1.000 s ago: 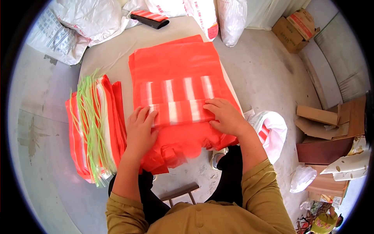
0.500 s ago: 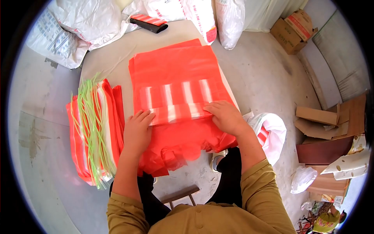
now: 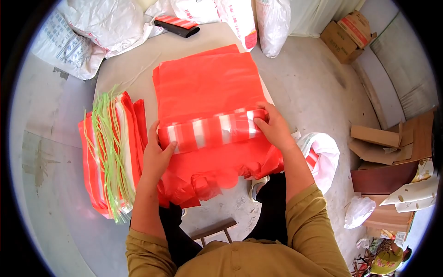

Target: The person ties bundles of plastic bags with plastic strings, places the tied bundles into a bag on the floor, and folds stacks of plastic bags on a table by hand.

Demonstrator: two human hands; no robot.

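Note:
A red-and-white striped plastic bag bundle (image 3: 212, 131), folded into a thick band, lies across a pile of red plastic bags (image 3: 207, 85). My left hand (image 3: 158, 154) grips its left end, thumb on the near side and fingers on the far edge. At the right end, my right hand (image 3: 276, 127) holds the band the same way, with its fingers over the top. Crumpled red plastic (image 3: 217, 168) hangs over the near table edge between my forearms. The undersides of the band are hidden.
Left of the pile lie striped bags with green plastic strips (image 3: 110, 152) on top. Filled white sacks (image 3: 108, 27) and a black-and-striped roll (image 3: 177, 26) are at the back. An open white sack (image 3: 320, 159) stands at right; cardboard boxes (image 3: 348, 39) sit beyond. A person (image 3: 387, 262) is far right.
The striped part lay flat under my fingertips; now it is folded up into a thicker band. Both hands have moved outward to its ends and grip it there.

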